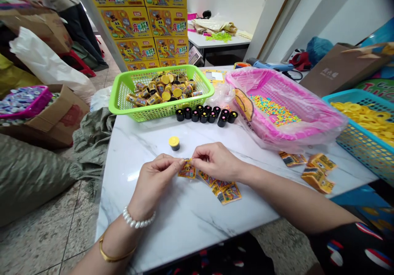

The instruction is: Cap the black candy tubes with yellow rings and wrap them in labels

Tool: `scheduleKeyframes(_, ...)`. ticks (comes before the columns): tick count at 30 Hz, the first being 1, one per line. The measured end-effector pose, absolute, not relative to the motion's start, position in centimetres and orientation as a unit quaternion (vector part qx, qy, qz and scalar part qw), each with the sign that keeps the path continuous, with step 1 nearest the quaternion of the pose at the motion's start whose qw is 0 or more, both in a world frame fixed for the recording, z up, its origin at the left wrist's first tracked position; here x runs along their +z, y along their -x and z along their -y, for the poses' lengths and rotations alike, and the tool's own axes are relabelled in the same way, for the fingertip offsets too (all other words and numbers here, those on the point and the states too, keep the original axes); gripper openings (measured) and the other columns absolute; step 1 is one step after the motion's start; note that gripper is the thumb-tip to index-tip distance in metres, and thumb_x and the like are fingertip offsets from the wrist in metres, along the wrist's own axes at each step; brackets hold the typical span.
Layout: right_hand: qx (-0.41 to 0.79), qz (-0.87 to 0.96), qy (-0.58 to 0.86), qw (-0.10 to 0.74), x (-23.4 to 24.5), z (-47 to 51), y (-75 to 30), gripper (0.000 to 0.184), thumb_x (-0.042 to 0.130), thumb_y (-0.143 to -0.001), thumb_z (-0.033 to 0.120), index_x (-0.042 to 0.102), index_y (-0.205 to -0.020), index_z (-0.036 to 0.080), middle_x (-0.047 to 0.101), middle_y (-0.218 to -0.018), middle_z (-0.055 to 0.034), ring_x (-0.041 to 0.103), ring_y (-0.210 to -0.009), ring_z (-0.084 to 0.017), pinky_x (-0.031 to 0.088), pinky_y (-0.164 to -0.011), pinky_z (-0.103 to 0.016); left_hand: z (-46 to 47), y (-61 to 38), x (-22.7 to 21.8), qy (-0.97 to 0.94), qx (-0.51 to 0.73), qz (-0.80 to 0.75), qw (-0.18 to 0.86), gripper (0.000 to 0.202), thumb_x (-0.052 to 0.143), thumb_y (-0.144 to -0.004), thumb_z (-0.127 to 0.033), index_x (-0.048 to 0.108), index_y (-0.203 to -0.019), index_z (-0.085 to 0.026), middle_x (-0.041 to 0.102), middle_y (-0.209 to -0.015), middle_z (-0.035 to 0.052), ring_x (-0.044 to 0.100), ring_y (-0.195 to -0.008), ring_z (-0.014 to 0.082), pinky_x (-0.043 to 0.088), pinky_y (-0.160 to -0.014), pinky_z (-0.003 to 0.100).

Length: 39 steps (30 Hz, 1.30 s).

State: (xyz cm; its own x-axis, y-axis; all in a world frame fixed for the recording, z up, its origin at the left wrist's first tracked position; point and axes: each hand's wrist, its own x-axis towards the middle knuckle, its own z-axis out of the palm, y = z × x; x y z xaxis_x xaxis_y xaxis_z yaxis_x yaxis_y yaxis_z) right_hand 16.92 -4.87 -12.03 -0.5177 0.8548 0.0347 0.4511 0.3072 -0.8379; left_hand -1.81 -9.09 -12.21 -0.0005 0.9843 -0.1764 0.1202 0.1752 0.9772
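My left hand (158, 180) and my right hand (215, 162) meet over the front of the table. Between their pinched fingertips is the top edge of a printed yellow wrapper sleeve (187, 170). More flat wrapper sleeves (227, 191) lie under and beside my right hand. Just beyond my fingers stands a small black cup with a yellow lid (174, 143), upright and apart from both hands. Farther back, several small black cups (203, 117) with pink or yellow pieces on top stand in a cluster.
A green basket (123, 102) holds wrapped cups at the back left. Right of it, a pink basket (317, 133) lined with plastic holds coloured beads. A blue basket (353, 143) contains yellow lids. Folded wrapper stacks (318, 172) lie at right. Yellow cartons (132, 22) rise behind.
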Motion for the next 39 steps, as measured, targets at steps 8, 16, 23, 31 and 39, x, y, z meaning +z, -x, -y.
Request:
scheduleKeyframes(8, 0.391, 0.764, 0.427, 0.284, -12.4, 5.7, -15.7, 0.015, 0.058, -0.084, 0.018, 0.066, -0.072, 0.013, 0.058, -0.059, 0.0033, 0.048, -0.054, -0.007, 0.035, -0.052, -0.018, 9.4, 2.2, -11.6, -0.435, 0.411, -0.604, 0.526, 0.02, 0.079, -0.07, -0.034, 0.077, -0.076, -0.015, 0.061, -0.055, 0.0, 0.047, -0.05, 0.0087, 0.036, -0.049, 0.02)
scheduleKeyframes(16, 0.379, 0.767, 0.405, 0.323, -11.5, 2.7, -14.9, 0.026, 0.056, -0.09, 0.036, 0.067, -0.083, 0.015, 0.063, -0.07, -0.0013, 0.055, -0.059, -0.011, 0.045, -0.057, -0.023, 8.2, 4.3, -11.6, -0.33, 0.393, -0.535, 0.671, 0.027, 0.078, -0.073, -0.035, 0.069, -0.07, -0.009, 0.047, -0.041, -0.0046, 0.029, -0.037, 0.0017, 0.015, -0.036, 0.014)
scheduleKeyframes(23, 0.277, 0.886, 0.268, 0.258, -12.3, -1.6, -13.4, 0.037, 0.064, -0.078, 0.015, 0.066, -0.115, 0.02, 0.065, -0.119, -0.0096, 0.061, -0.106, -0.02, 0.046, -0.096, -0.039, 6.1, 6.9, -11.3, -0.131, 0.524, -0.458, 0.706, 0.006, 0.066, -0.082, -0.013, 0.063, -0.078, -0.009, 0.05, -0.051, -0.0051, 0.033, -0.035, 0.001, 0.018, -0.03, 0.01)
scheduleKeyframes(31, 0.623, 0.622, 0.325, 0.346, -11.9, -1.6, -13.8, 0.021, 0.068, -0.075, 0.025, 0.063, -0.092, 0.015, 0.068, -0.081, -0.0027, 0.062, -0.068, -0.013, 0.052, -0.064, -0.028, 5.7, 7.0, -11.9, -0.092, 0.527, -0.44, 0.721, 0.007, 0.057, -0.088, -0.01, 0.058, -0.081, -0.01, 0.052, -0.057, -0.003, 0.038, -0.035, 0.0012, 0.02, -0.028, 0.009)
scheduleKeyframes(39, 0.72, 0.519, 0.316, 0.336, -11.4, -0.7, -12.9, 0.016, 0.073, -0.073, 0.027, 0.065, -0.08, 0.014, 0.069, -0.086, -0.0045, 0.064, -0.078, -0.013, 0.053, -0.081, -0.032, 5.8, 6.5, -11.9, -0.09, 0.513, -0.429, 0.738, 0.007, 0.059, -0.088, -0.012, 0.061, -0.081, -0.01, 0.047, -0.052, -0.0057, 0.036, -0.033, 0.0007, 0.021, -0.028, 0.008)
